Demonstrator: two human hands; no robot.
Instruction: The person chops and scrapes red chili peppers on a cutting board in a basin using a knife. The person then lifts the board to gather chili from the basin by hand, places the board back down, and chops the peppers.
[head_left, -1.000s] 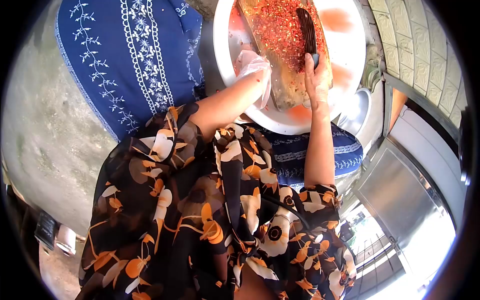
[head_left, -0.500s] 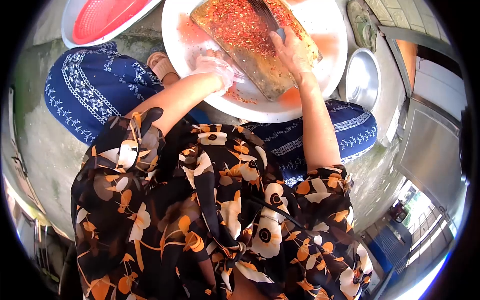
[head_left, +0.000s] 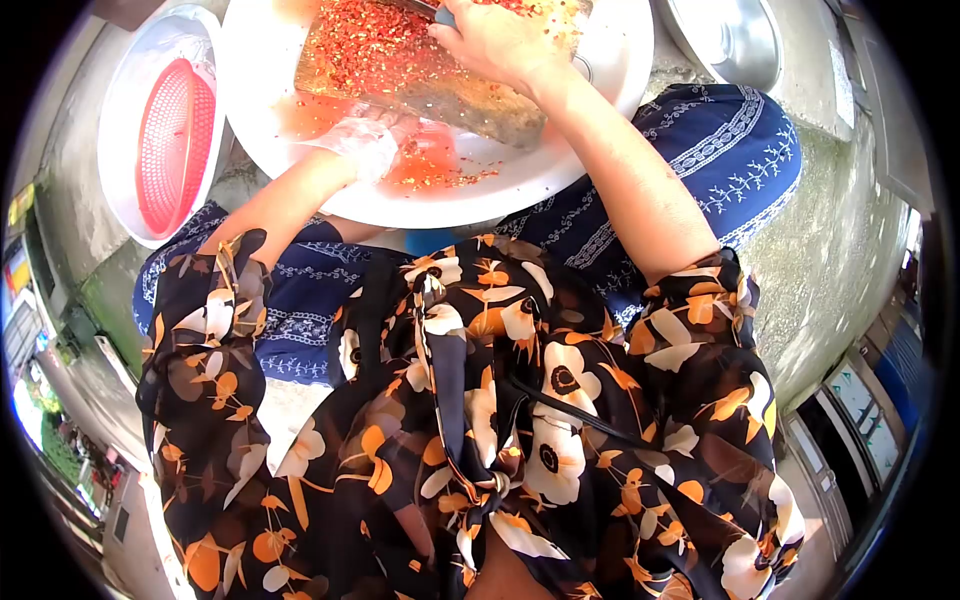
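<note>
Strainer point(head_left: 172, 140), red inside its white bowl point(head_left: 118, 120), sits at far left on the concrete floor, more fully in view than half a second ago, when only its edge showed at the top. Next comes the white basin point(head_left: 560, 165), now shifted up and left in the view. The left hand point(head_left: 365, 140), gloved in clear plastic, rests in the basin just below the board point(head_left: 470, 105), among the wet red flakes; its fingers look loosely curled, holding nothing I can make out. Chopped chili point(head_left: 365, 40) covers the board's top. The right hand point(head_left: 490, 40) lies on the board, fingers clamped on a knife handle point(head_left: 442, 14) that barely shows at the top edge; earlier the blade was visible. Rightmost, the metal bowl point(head_left: 725, 35) has moved to the top corner.
</note>
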